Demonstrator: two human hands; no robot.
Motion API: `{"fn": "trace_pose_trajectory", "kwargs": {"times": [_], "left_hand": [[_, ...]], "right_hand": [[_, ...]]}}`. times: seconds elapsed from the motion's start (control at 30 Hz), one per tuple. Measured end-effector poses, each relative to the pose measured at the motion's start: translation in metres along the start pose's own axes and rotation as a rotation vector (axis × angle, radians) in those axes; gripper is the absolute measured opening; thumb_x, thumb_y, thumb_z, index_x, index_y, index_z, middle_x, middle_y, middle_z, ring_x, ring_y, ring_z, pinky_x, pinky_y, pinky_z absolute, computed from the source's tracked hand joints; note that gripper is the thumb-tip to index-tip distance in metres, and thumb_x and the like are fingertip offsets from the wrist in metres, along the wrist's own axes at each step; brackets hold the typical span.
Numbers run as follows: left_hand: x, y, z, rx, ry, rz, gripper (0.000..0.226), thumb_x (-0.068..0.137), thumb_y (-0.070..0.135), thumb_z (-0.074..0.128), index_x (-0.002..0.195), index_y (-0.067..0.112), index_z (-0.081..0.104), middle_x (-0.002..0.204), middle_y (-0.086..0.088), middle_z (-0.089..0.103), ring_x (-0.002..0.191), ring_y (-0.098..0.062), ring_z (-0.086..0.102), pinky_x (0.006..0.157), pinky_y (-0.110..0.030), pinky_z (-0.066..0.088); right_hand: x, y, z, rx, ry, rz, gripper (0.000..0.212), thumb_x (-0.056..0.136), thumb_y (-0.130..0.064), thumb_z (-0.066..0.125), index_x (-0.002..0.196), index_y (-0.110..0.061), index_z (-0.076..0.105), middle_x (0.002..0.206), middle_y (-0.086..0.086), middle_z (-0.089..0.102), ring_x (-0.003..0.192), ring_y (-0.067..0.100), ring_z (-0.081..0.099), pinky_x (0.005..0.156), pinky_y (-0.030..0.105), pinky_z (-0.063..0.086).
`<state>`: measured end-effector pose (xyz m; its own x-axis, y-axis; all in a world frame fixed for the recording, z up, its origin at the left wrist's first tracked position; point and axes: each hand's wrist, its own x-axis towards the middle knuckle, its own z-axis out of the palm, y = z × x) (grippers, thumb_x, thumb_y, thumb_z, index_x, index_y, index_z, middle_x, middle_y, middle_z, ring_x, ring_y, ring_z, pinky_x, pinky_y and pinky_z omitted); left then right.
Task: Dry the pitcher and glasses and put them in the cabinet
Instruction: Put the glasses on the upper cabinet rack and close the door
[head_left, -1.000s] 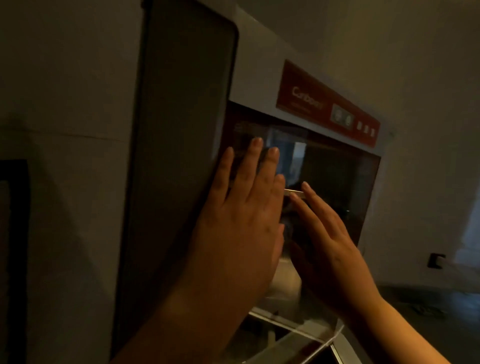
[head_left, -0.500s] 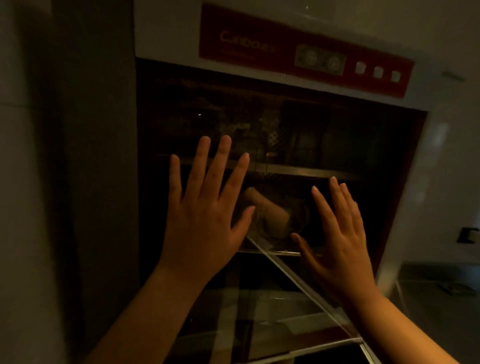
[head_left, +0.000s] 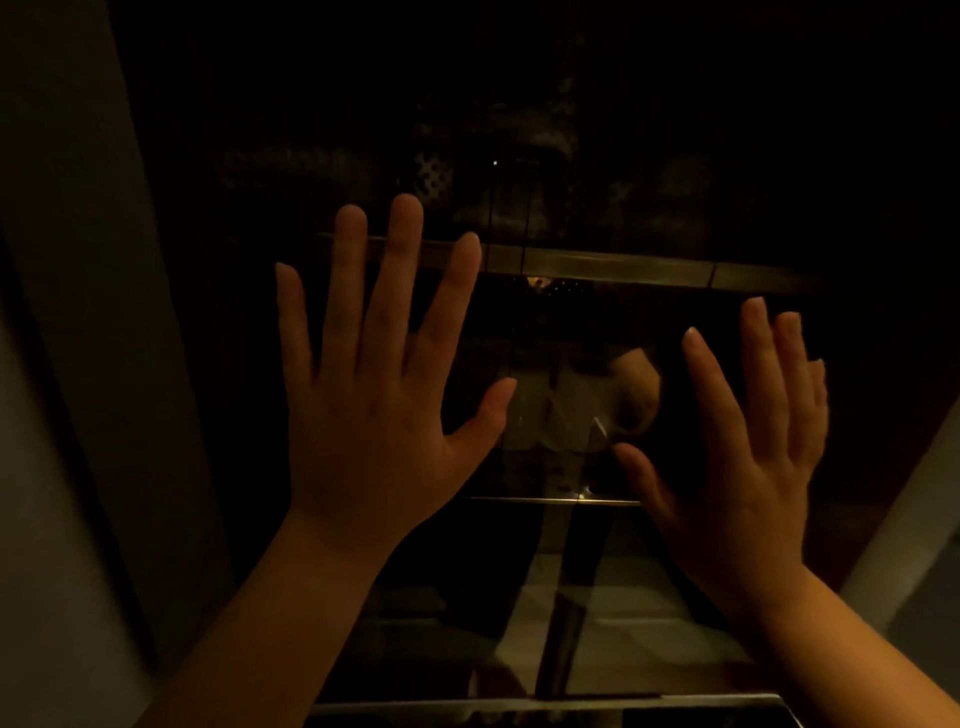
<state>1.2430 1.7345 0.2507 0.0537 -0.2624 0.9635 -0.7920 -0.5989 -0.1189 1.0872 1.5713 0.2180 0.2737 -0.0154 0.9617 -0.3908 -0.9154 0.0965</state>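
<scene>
Both hands lie flat on the dark glass door (head_left: 571, 156) of the cabinet, seen very close in dim light. My left hand (head_left: 379, 384) presses the glass at centre left with its fingers spread and straight. My right hand (head_left: 748, 441) presses it at the right, fingers straight and close together. Between the hands, behind the glass, a pale rounded glassware shape (head_left: 576, 410) shows on a shelf; I cannot tell whether it is the pitcher or a glass. A metal shelf rail (head_left: 597, 265) crosses above it.
The cabinet's pale left side panel (head_left: 67, 312) fills the left edge. A pale frame strip (head_left: 904, 519) shows at the right. The door's lower metal edge (head_left: 545, 706) runs along the bottom, with reflections in the glass above it.
The glass door has swung from open at the left to shut across the cabinet front. Both hands spread apart on the glass, and the view moved closer, losing the red control panel.
</scene>
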Motion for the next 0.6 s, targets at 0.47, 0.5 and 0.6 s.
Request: {"fn": "trace_pose_trajectory", "kwargs": {"times": [0.47,0.5,0.6], "left_hand": [[-0.023,0.031,-0.032,-0.087,-0.228,-0.078,0.073,0.094,0.054,0.033,0.152,0.014,0.013,0.157,-0.019,0.008,0.145,-0.036,0.003,0.116,-0.056,0.006],[-0.033,0.043,-0.042,-0.16,-0.279,-0.107,0.073,0.094,0.054,0.032,0.152,0.015,0.011,0.158,-0.016,0.005,0.146,-0.032,0.001,0.116,-0.055,0.007],[-0.072,0.088,-0.077,-0.302,-0.41,-0.151,0.073,0.091,0.054,0.029,0.152,0.02,0.007,0.16,-0.009,0.001,0.147,-0.026,-0.001,0.117,-0.05,0.008]], "right_hand": [[-0.013,0.009,-0.053,0.089,-0.235,-0.025,0.067,0.087,-0.039,0.055,0.143,-0.014,0.029,0.153,0.013,0.017,0.143,0.028,0.011,0.113,0.049,0.021],[-0.022,0.013,-0.069,0.123,-0.287,-0.01,0.068,0.086,-0.039,0.054,0.144,-0.015,0.029,0.153,0.011,0.018,0.143,0.026,0.012,0.113,0.048,0.023],[-0.064,0.036,-0.128,0.139,-0.44,-0.008,0.067,0.085,-0.041,0.053,0.143,-0.015,0.031,0.153,0.008,0.02,0.142,0.022,0.016,0.112,0.043,0.025]]}}
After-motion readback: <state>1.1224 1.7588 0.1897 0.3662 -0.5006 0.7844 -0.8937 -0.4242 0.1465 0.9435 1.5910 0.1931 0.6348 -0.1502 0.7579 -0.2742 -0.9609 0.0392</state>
